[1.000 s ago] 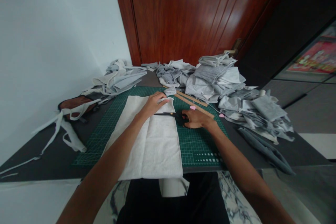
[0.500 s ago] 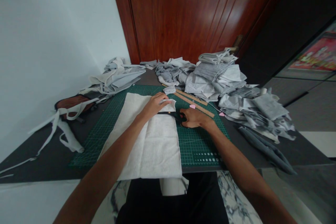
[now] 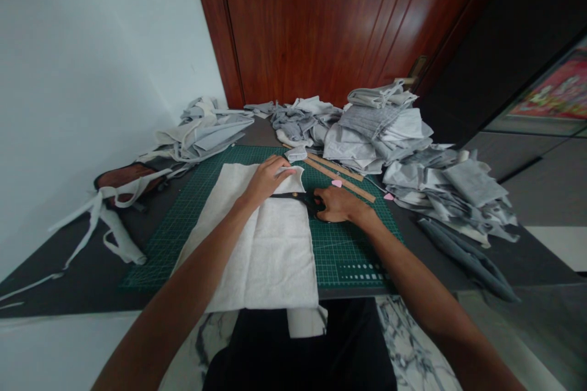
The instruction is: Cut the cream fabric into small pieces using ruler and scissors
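A pale off-white cloth (image 3: 279,256) lies on the green cutting mat (image 3: 351,244), its near end hanging over the table edge. My left hand (image 3: 270,178) pinches the cloth near its far right corner. My right hand (image 3: 337,203) is closed around the handles of black scissors (image 3: 298,196). The scissor blades point left across the upper part of the cloth, just below my left fingers. Part of the blades is hidden by my left hand, and I cannot tell how far apart they stand.
Two wooden rulers (image 3: 342,178) and pink chalk pieces (image 3: 337,183) lie beyond my right hand. Fabric piles (image 3: 367,134) fill the back and right. A brown pouch (image 3: 128,177) with white strips sits at left. A dark grey folded cloth (image 3: 468,259) lies at right.
The cloth's far right corner, held by my left hand, has shifted slightly left and lies flatter. The scissors stay at nearly the same place in my right hand.
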Motion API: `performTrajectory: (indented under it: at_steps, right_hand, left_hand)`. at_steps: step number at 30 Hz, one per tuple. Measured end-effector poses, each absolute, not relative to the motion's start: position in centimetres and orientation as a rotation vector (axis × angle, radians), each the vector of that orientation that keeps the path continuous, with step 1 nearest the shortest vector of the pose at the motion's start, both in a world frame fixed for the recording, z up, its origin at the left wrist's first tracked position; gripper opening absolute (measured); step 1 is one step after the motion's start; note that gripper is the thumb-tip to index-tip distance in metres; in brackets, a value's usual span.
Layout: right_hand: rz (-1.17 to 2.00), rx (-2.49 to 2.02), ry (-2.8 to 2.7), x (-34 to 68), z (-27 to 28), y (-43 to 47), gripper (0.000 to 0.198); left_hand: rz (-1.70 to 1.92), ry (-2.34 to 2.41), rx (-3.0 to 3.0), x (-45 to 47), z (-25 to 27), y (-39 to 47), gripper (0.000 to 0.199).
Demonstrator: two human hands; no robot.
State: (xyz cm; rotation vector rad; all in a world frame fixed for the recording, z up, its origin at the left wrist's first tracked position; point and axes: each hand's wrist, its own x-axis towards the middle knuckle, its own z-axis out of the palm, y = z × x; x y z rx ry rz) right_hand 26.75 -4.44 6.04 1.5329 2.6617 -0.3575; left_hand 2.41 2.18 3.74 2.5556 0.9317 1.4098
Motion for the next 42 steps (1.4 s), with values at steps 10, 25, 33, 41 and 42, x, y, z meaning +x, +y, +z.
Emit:
performTrajectory:
  at_steps: [10,25,33,41,42]
  right_hand:
    - [-0.348,1.546,2.633,27.2,6.3,-4.5,0.026]
    - [-0.412,1.552,2.687,27.9,5.8,-4.4,0.018]
    - [-0.426,1.565,2.694,28.0,5.8,-4.5,0.016]
    - [-0.424,1.556,2.713,28.0,5.7,-4.6,0.013]
    - [-0.429,1.555,2.714,28.0,5.7,-4.6,0.012]
  left_hand:
    - [1.371,0.890,2.623,2.5,4.0,2.1,0.032]
    - [1.414,0.892,2.608,2.2,3.9,2.2,0.031]
    - [1.388,0.919,2.575,2.1,3.9,2.2,0.033]
    - [1.385,0.918,2.579,2.1,4.0,2.1,0.033]
    - [1.388,0.915,2.581,2.1,4.0,2.1,0.033]
